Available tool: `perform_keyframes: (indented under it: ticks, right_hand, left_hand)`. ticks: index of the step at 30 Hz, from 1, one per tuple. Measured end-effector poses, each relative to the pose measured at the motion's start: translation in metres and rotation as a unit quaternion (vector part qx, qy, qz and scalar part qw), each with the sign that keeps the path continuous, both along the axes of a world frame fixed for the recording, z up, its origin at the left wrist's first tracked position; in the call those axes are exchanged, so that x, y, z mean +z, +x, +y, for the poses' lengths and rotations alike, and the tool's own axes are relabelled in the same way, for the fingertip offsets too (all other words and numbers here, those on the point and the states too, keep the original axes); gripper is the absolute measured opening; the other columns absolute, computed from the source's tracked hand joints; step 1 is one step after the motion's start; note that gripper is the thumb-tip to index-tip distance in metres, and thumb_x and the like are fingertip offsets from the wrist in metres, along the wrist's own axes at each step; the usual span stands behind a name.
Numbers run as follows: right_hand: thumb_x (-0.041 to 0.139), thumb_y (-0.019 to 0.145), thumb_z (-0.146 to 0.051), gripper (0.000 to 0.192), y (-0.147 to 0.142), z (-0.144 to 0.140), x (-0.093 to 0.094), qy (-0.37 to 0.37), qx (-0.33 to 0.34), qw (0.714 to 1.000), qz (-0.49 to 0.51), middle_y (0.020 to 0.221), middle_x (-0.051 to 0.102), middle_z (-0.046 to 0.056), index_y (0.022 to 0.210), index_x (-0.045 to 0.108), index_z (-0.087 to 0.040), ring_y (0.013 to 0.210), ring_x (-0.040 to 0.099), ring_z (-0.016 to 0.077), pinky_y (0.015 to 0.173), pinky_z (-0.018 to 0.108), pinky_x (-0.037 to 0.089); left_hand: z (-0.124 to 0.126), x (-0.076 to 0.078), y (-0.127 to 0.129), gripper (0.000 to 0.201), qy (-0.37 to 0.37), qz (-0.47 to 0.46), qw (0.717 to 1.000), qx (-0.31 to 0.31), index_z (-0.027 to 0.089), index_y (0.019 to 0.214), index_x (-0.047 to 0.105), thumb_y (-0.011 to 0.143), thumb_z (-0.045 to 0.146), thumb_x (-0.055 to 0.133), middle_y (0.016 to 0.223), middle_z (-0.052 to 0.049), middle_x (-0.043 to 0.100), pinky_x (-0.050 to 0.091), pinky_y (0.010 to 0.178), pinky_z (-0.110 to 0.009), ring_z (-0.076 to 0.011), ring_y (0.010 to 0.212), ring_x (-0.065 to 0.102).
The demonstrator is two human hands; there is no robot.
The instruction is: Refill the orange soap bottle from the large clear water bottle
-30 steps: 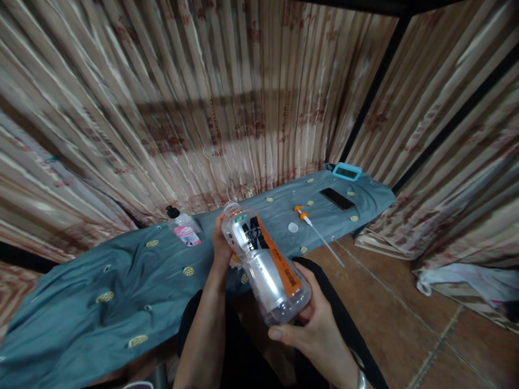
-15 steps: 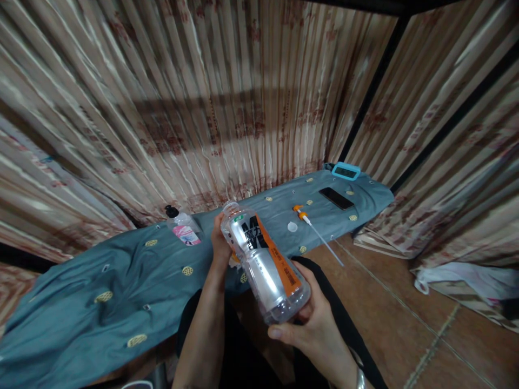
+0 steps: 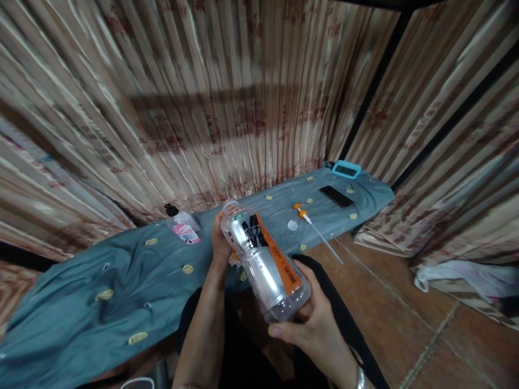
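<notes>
A clear plastic bottle (image 3: 263, 265) with a silver, black and orange label is held tilted in front of me, its uncapped neck up and to the left. My left hand (image 3: 221, 237) grips its upper side near the neck; the fingers are mostly hidden behind it. Around the base is my right hand (image 3: 314, 313), thumb on the near side. Behind the bottle, by my left wrist, peeks a small orange and white thing I cannot make out. An orange pump head (image 3: 302, 212) with a long clear tube lies to the right, beside a small white disc (image 3: 292, 225).
A blue-green patterned cloth (image 3: 121, 265) covers the bench. On it are a black-topped pump bottle (image 3: 184, 227) with a pink label, a dark phone (image 3: 336, 197) and a light-blue framed device (image 3: 346, 169). Curtains (image 3: 227, 108) and dark posts enclose the bench. Tiled floor (image 3: 389, 292) lies at right.
</notes>
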State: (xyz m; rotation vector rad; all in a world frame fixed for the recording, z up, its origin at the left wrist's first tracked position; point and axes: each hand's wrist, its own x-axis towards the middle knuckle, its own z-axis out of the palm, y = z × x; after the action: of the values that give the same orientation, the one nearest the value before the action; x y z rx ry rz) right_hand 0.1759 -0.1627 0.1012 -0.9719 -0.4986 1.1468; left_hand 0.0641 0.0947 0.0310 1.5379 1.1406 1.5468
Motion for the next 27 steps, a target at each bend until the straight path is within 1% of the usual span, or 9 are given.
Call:
perform_keyframes:
  ticks: [3, 7, 10, 13, 15, 21, 23, 27]
  right_hand:
    - [0.098, 0.044, -0.004, 0.093, 0.001, 0.002, 0.007, -0.009, 0.01, 1.0, 0.003, 0.107, 0.084, -0.002, 0.125, 0.06, -0.03, 0.082, 0.082, 0.0207, 0.07, 0.026, 0.068]
    - [0.096, 0.039, 0.001, 0.096, 0.002, 0.003, 0.013, -0.023, 0.014, 1.0, 0.01, 0.104, 0.084, -0.003, 0.122, 0.059, -0.03, 0.08, 0.081, 0.0202, 0.068, 0.024, 0.068]
    - [0.097, 0.04, 0.002, 0.098, 0.002, 0.002, 0.008, -0.018, 0.012, 1.0, 0.015, 0.107, 0.084, -0.002, 0.124, 0.059, -0.031, 0.083, 0.081, 0.0199, 0.07, 0.024, 0.067]
    - [0.098, 0.045, -0.001, 0.097, 0.001, 0.001, 0.001, 0.001, 0.005, 1.0, 0.009, 0.114, 0.083, -0.001, 0.129, 0.059, -0.031, 0.085, 0.082, 0.0201, 0.073, 0.025, 0.067]
    - [0.098, 0.045, -0.001, 0.097, 0.001, 0.0, -0.002, 0.004, 0.004, 1.0, 0.004, 0.115, 0.083, -0.001, 0.129, 0.059, -0.031, 0.087, 0.082, 0.0207, 0.074, 0.025, 0.067]
    - [0.098, 0.043, 0.001, 0.096, 0.002, 0.002, 0.002, 0.002, 0.009, 1.0, 0.009, 0.112, 0.084, -0.001, 0.127, 0.061, -0.03, 0.086, 0.082, 0.021, 0.073, 0.025, 0.068]
    - [0.098, 0.041, 0.003, 0.097, 0.003, 0.003, 0.005, 0.0, 0.008, 1.0, 0.013, 0.11, 0.084, -0.001, 0.125, 0.061, -0.03, 0.084, 0.082, 0.0208, 0.072, 0.025, 0.068]
    - [0.097, 0.041, 0.004, 0.097, 0.002, 0.003, 0.006, -0.007, 0.01, 1.0, 0.017, 0.108, 0.084, -0.003, 0.124, 0.061, -0.03, 0.083, 0.082, 0.0189, 0.071, 0.023, 0.067]
  left_hand:
    - [0.003, -0.003, 0.0, 0.036, 0.0, -0.005, 1.0, 0.0, 0.023, 0.107, 0.067, 0.072, 0.027, 0.073, 0.112, -0.007, 0.075, 0.054, 0.103, -0.04, -0.0246, 0.103, 0.07]
    - [0.005, -0.005, -0.001, 0.034, -0.012, -0.006, 1.0, -0.002, 0.023, 0.106, 0.068, 0.073, 0.03, 0.072, 0.108, -0.006, 0.076, 0.055, 0.1, -0.04, -0.0249, 0.1, 0.07]
    - [0.004, -0.003, -0.002, 0.034, -0.015, -0.001, 1.0, -0.008, 0.024, 0.107, 0.067, 0.074, 0.03, 0.073, 0.109, -0.006, 0.075, 0.055, 0.101, -0.041, -0.0253, 0.102, 0.07]
    - [0.001, 0.0, -0.004, 0.032, -0.016, 0.019, 1.0, -0.015, 0.023, 0.106, 0.066, 0.075, 0.029, 0.074, 0.11, -0.007, 0.075, 0.055, 0.101, -0.041, -0.026, 0.104, 0.07]
    - [0.0, 0.002, -0.004, 0.031, -0.012, 0.024, 1.0, -0.008, 0.023, 0.104, 0.066, 0.074, 0.028, 0.074, 0.109, -0.007, 0.074, 0.056, 0.099, -0.041, -0.0261, 0.103, 0.07]
    - [-0.001, 0.003, -0.002, 0.029, 0.017, 0.026, 1.0, -0.002, 0.022, 0.103, 0.068, 0.075, 0.025, 0.073, 0.113, -0.009, 0.074, 0.055, 0.102, -0.042, -0.0262, 0.105, 0.07]
    - [-0.001, 0.003, -0.003, 0.031, 0.018, 0.028, 0.999, -0.004, 0.022, 0.105, 0.068, 0.075, 0.023, 0.072, 0.115, -0.009, 0.074, 0.055, 0.104, -0.042, -0.0267, 0.107, 0.07]
    - [-0.001, 0.003, -0.003, 0.031, 0.004, 0.018, 1.0, -0.004, 0.023, 0.106, 0.068, 0.075, 0.023, 0.071, 0.113, -0.008, 0.075, 0.056, 0.103, -0.042, -0.0263, 0.107, 0.07]
